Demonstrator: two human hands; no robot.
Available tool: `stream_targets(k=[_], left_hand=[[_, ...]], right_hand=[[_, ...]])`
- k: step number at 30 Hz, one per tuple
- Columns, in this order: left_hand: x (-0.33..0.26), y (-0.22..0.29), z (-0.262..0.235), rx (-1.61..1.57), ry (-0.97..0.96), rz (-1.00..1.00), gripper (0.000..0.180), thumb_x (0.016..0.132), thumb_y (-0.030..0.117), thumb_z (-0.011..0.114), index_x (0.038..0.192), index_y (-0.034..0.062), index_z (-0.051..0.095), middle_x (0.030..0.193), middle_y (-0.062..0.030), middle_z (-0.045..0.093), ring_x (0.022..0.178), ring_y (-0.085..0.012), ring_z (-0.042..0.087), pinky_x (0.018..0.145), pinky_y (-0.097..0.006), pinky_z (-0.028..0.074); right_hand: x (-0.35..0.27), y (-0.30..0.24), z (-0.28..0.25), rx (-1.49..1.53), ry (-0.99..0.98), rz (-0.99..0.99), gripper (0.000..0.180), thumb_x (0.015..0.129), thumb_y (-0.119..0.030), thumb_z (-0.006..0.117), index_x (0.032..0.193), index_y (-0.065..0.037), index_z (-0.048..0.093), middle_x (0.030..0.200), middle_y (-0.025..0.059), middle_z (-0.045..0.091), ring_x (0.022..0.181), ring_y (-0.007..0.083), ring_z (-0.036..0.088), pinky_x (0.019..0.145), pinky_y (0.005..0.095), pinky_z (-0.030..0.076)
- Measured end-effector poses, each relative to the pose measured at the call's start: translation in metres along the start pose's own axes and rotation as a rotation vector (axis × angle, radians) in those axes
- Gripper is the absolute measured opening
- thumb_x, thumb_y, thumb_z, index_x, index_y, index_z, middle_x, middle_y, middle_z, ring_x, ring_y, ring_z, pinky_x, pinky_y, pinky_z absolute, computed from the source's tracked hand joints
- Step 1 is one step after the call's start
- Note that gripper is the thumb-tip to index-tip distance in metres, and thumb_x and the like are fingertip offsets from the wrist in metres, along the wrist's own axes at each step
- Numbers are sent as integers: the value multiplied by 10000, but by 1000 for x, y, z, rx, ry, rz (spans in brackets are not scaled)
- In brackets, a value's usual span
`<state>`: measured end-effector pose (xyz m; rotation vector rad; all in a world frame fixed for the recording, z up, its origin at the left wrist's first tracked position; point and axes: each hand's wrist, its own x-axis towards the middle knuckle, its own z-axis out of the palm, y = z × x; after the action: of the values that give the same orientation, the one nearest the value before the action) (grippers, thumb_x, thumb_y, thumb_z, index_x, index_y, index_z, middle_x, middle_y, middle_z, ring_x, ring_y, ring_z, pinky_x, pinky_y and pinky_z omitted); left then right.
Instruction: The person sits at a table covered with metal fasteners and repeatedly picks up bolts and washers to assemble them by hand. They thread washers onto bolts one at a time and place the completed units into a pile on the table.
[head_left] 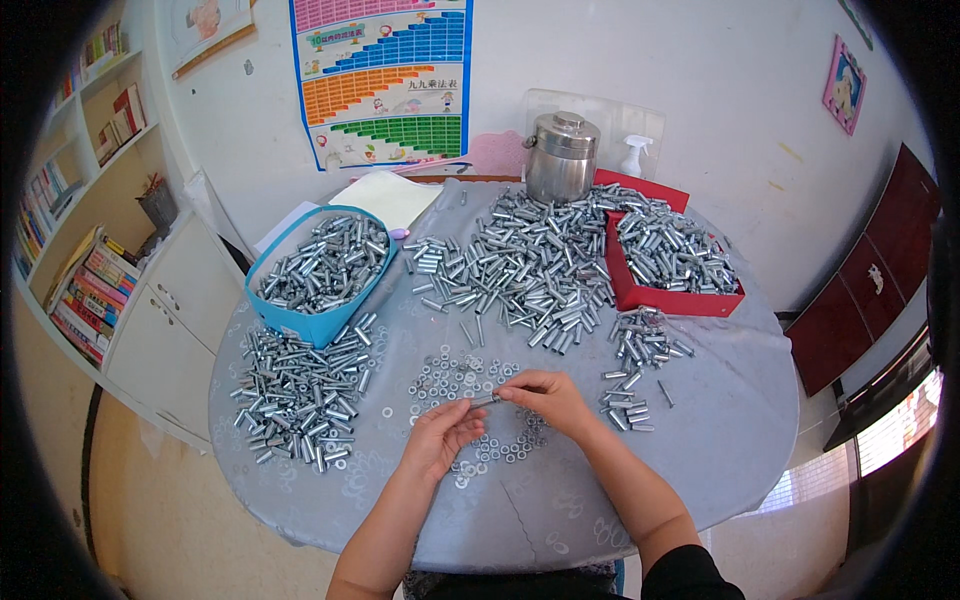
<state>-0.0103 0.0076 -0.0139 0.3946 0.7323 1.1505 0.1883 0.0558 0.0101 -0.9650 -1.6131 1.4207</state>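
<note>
Over the middle of the table, my left hand pinches a silvery metal anchor bolt, holding it nearly level. My right hand is closed at the bolt's right end, thumb and forefinger together. Whether a nut or a washer sits between those fingertips is too small to tell. Under and around both hands lie loose nuts and washers, spread on the grey cloth. On the left is a heap of anchor bolts; a smaller group of metal sleeves lies to the right of my right hand.
A blue basket full of metal pieces stands at the left, a red box of them at the right. Between these spreads a big pile of bolts. Behind it are a steel canister and a white spray bottle.
</note>
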Motion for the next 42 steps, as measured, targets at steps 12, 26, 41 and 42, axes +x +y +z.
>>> stream_targets(k=[12, 26, 41, 42], left_hand=[[1, 1, 1, -32, 30, -4, 187, 853, 117, 561, 956, -39, 577, 867, -164, 627, 711, -185, 629, 654, -277, 550], [0, 1, -1, -48, 32, 16, 186, 860, 120, 548, 958, -35, 571, 867, -160, 627, 702, -186, 628, 650, -275, 552], [3, 1, -3, -55, 43, 44, 168, 865, 126, 542, 930, -27, 571, 847, -151, 630, 672, -172, 623, 634, -263, 548], [3, 0, -4, -79, 24, 40, 167, 868, 126, 538, 928, -26, 571, 847, -148, 630, 673, -170, 624, 633, -261, 549]], right_hand=[[-3, 1, -43, -990, -177, -207, 208, 694, -105, 620, 892, -137, 673, 878, 88, 602, 841, 279, 565, 742, 373, 456], [-2, -18, -19, -658, 31, -302, 124, 722, -112, 648, 823, -43, 630, 800, 93, 608, 723, 237, 599, 647, 319, 468], [-5, 8, 16, -879, -152, -325, 254, 706, -213, 658, 922, -80, 642, 893, 102, 600, 851, 281, 565, 733, 377, 449], [-5, 8, 16, -881, -157, -318, 255, 704, -212, 657, 921, -79, 641, 891, 105, 600, 851, 281, 565, 735, 379, 449]])
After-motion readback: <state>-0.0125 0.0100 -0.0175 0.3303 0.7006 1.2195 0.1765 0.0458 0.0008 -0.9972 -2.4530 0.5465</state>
